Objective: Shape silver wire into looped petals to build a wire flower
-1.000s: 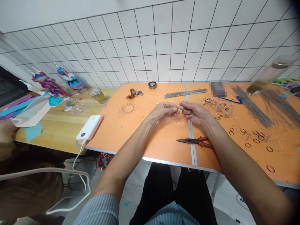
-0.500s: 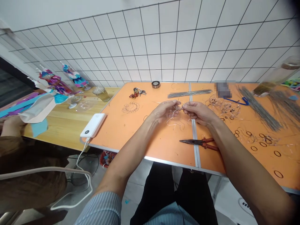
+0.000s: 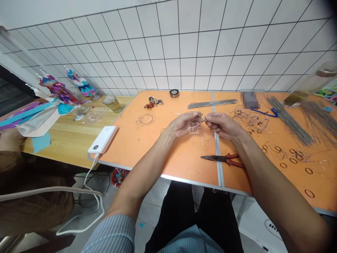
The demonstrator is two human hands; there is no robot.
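My left hand pinches a thin, bent piece of wire above the orange table. Close beside it, my right hand has its fingertips closed on the same wire, near where the hands almost meet. Loops of the wire hang below the fingers; its exact shape is hard to make out. Red-handled long-nose pliers lie on the table, their handles partly under my right forearm. To the left rests a wire ring of petal-like loops.
Bundles of straight wire lie at right, with tangled wire and small dark rings. Black tape sits at the back. A white power bank with a cable is at the left edge. A co-worker's arm shows far left.
Both hands stay together while the wire between them has turned, its hanging loops shifting. The whole view has moved slightly.
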